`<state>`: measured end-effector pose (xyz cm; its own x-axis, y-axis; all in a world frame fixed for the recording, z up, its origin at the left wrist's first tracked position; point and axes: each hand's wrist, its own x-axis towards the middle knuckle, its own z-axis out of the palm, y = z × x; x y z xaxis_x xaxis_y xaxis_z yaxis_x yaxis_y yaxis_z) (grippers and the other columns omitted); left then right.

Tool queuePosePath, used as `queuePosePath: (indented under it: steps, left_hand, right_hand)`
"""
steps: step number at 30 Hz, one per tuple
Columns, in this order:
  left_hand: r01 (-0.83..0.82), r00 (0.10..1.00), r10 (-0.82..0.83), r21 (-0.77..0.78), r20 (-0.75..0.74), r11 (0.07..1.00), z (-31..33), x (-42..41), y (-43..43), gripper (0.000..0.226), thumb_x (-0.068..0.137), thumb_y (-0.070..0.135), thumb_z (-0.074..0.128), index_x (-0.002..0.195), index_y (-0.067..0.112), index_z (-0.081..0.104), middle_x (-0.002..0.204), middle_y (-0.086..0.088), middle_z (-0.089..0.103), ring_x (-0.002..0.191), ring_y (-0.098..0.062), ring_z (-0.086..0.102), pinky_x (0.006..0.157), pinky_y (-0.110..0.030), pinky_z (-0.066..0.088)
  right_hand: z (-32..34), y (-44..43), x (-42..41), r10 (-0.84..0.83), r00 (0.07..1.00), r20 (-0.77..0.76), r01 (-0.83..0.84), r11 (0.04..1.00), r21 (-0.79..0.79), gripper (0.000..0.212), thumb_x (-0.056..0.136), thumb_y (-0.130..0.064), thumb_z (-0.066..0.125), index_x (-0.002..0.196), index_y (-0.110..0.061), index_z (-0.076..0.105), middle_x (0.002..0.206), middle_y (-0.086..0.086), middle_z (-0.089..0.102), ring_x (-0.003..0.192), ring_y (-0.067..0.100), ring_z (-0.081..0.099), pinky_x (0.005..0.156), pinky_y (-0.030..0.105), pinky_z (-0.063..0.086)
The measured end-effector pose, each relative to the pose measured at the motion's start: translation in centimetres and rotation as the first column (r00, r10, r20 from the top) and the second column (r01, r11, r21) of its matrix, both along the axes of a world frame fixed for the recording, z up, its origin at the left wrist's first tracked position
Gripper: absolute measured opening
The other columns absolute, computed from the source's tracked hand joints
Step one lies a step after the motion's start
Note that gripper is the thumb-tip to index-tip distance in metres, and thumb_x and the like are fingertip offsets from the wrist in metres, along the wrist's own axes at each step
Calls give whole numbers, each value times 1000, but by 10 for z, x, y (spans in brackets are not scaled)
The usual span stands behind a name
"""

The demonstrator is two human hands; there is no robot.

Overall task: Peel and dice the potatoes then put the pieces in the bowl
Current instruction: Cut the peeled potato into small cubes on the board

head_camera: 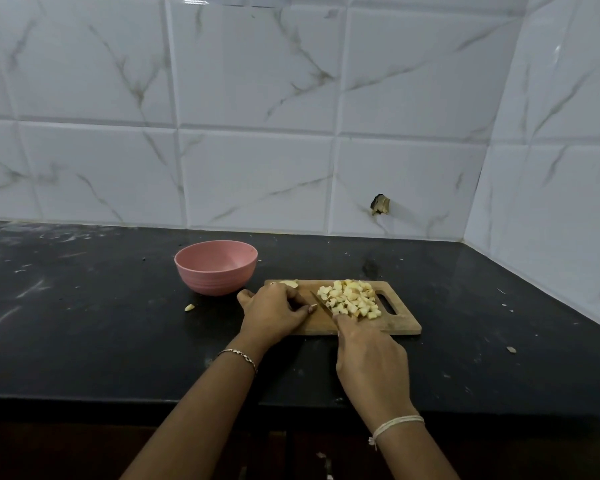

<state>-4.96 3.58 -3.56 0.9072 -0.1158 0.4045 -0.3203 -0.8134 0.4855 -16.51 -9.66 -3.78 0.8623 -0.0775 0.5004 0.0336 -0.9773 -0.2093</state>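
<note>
Gripping knife (321, 304), right hand (371, 358); diced potato (352, 299) heaped just beyond.

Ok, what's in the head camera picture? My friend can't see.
A right hand holds a knife beside a pile of diced potato on a cutting board; the left hand rests by the blade. An empty pink bowl stands left of the board on a black counter.
</note>
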Motion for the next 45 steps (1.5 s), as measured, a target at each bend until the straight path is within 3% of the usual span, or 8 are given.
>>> queuePosePath:
  steps: [5,12,17,23,28,34,39,45]
  left_hand:
    - [13,1000,-13,13,4,1000,-1,1,0,15,86,46,66,90,35,75,82,18,65,92,-3,55,88,-38,21]
    - [37,999,-37,8,-7,999,1,0,0,16,86,44,66,90,32,75,82,18,64,86,0,50,85,-35,17]
    - [24,999,-24,-9,-34,1000,3,-5,0,14,87,42,64,89,34,76,64,22,54,79,2,48,90,-38,19]
    - [-4,1000,4,12,-4,1000,1,-5,-2,14,87,44,64,86,33,72,65,21,51,84,0,51,99,-41,22]
    - [16,999,-17,-34,-47,999,1,-2,-2,15,90,43,64,91,30,71,77,18,55,93,-5,54,95,-39,21]
    - [-220,975,207,-284,-77,933,0,9,12,18,96,21,52,108,28,64,112,8,60,117,-15,51,97,-41,28]
    - [-266,944,239,-97,-228,959,1,10,13,33,95,39,47,120,24,62,125,-3,58,121,-25,50,102,-44,29]
    - [-242,966,242,14,-93,970,0,5,13,16,86,39,58,97,34,69,97,11,67,107,-14,57,89,-39,26]
  right_hand:
    - [0,2,-2,49,999,-21,-48,998,29,40,102,-27,45,141,-34,38,106,-10,61,92,7,58,75,23,47]
    - [6,6,4,82,995,-52,-85,995,-52,32,100,-20,45,131,-26,47,101,-5,62,90,12,59,74,27,46]
    - [9,12,10,78,995,-59,-84,991,-102,31,100,-13,40,129,-22,47,103,-2,62,90,17,58,70,28,40]
    - [5,10,3,-3,999,-40,1,999,-34,33,101,-15,41,132,-25,44,103,-4,61,91,13,58,68,25,39]
    - [0,8,-5,-68,998,-2,68,997,46,38,101,-17,41,137,-29,41,98,-8,59,84,10,58,65,23,39]
    - [-2,10,-1,31,999,-9,-31,999,26,47,101,-23,43,146,-32,33,97,-8,59,82,9,56,69,24,44]
    - [1,10,1,27,999,-28,-25,998,51,35,101,-23,44,135,-29,44,101,-6,63,89,12,60,70,25,43]
    - [-1,9,-4,-67,998,12,65,993,97,35,102,-23,42,136,-30,40,96,-9,59,83,8,57,65,22,36]
